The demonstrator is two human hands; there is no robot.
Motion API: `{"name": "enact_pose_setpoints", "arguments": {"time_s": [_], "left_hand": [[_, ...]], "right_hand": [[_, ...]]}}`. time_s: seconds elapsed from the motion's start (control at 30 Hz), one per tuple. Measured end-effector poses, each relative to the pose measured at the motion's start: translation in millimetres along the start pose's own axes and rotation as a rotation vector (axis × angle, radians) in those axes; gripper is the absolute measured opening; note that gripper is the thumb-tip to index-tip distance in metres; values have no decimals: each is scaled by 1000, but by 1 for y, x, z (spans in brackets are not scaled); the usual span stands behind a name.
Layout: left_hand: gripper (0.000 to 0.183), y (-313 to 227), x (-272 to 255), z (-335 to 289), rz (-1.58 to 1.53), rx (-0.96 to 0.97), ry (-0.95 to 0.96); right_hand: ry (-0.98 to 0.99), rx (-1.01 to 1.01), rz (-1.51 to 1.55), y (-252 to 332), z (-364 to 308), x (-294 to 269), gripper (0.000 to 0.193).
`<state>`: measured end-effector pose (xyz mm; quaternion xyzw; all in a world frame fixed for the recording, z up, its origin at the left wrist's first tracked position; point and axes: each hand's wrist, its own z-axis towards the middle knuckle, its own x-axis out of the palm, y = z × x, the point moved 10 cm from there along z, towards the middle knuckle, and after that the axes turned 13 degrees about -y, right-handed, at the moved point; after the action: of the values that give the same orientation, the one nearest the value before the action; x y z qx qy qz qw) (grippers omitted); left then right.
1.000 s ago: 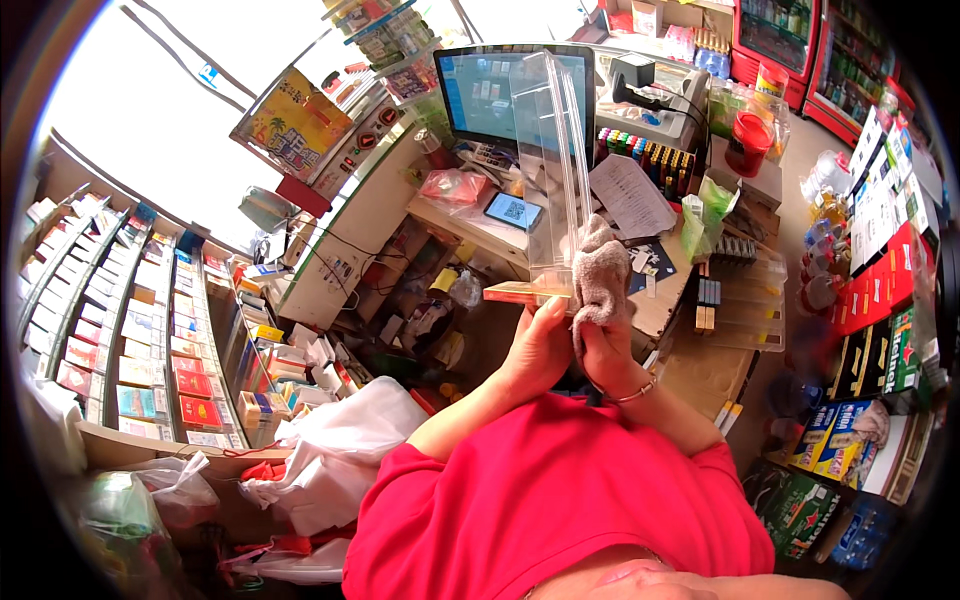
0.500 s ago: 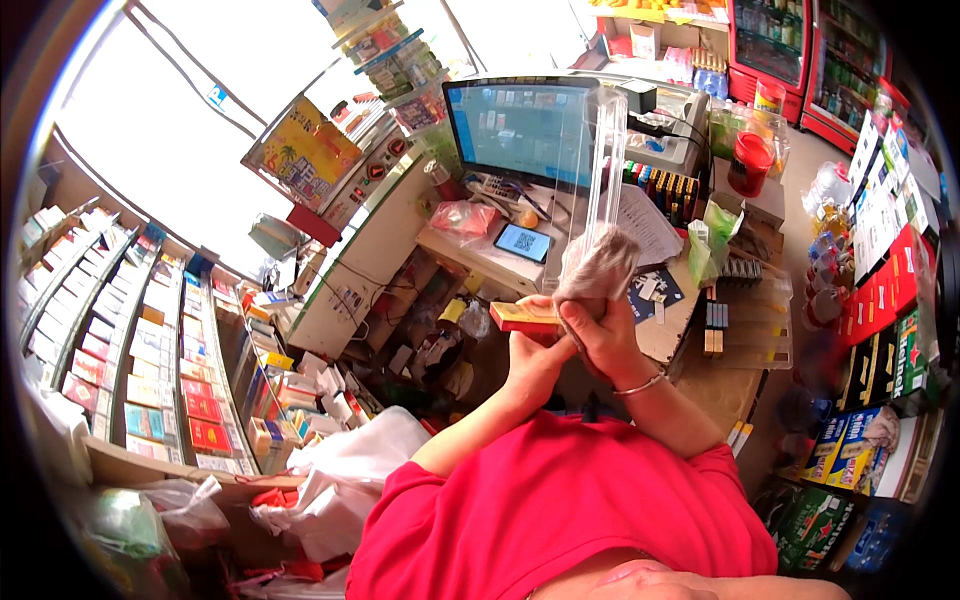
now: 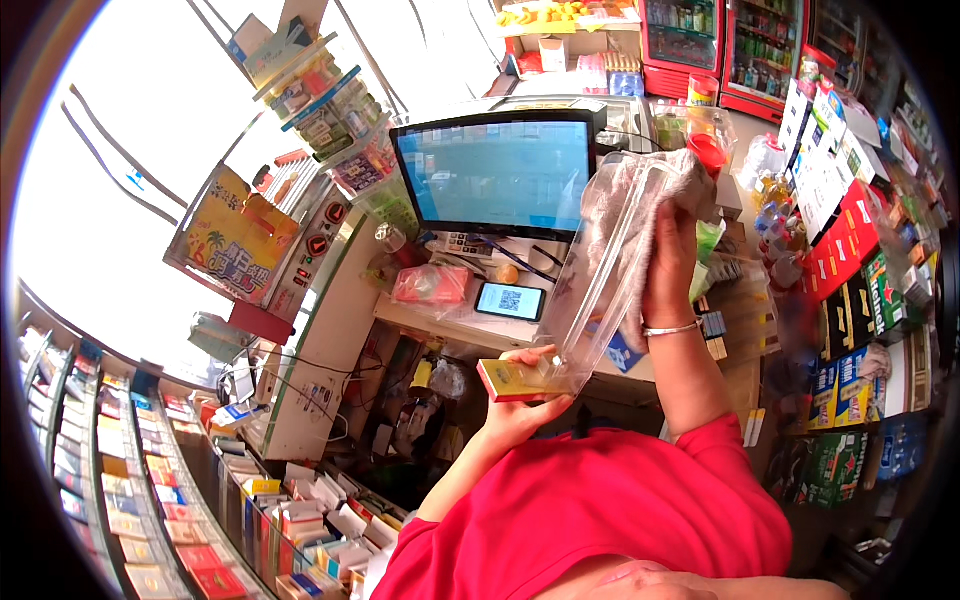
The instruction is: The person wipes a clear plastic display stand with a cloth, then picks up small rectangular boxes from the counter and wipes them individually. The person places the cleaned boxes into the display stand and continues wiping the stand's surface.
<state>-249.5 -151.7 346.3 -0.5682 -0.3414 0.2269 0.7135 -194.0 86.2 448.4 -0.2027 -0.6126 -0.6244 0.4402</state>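
My left hand [image 3: 522, 410] grips a small yellow and red box [image 3: 508, 380], together with the near end of a long clear plastic tray [image 3: 585, 290]. The tray slants up and away to the right, in front of the monitor. Toward its far end, my right hand [image 3: 672, 265] is closed around a greyish cloth [image 3: 690, 190]. The cloth lies against the tray's right side and far end. A band circles my right wrist. My right fingertips are partly hidden behind the cloth.
Behind the tray stands a monitor [image 3: 495, 175] on the counter. A phone [image 3: 510, 301] and a pink package in plastic [image 3: 432, 285] lie before it. Racks of small packs [image 3: 125, 490] line the left side. Stacked cartons [image 3: 840, 240] and a red-lidded jar [image 3: 708, 152] stand right.
My right hand and the cloth have moved away from my left hand, up along the tray to its far end. The left hand keeps its hold. The whole view has shifted.
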Motion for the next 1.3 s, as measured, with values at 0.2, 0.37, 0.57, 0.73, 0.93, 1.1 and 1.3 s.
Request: {"name": "enact_pose_setpoints", "arguments": {"time_s": [0.2, 0.37, 0.57, 0.73, 0.93, 1.1, 1.3], "left_hand": [[60, -34, -106, 20, 49, 234, 9], [61, -66, -160, 23, -158, 155, -19], [65, -80, -245, 12, -220, 342, -399], [64, -93, -295, -31, 11, 545, -722], [52, -115, -361, -115, 70, 532, -1400], [45, -152, -421, -204, 474, 500, -1796], [51, -210, -459, -238, 769, 458, -1884]], "right_hand": [[433, 522, 615, -108, -44, 71, 69], [478, 248, -17, -162, -123, 83, 57], [684, 439, -182, -259, -205, 138, 38], [603, 626, -152, -301, -205, 135, 33], [615, 835, -93, -293, -214, 122, 30], [625, 898, -114, -297, -212, 100, 28], [701, 881, -188, -309, -213, 91, 25]]}}
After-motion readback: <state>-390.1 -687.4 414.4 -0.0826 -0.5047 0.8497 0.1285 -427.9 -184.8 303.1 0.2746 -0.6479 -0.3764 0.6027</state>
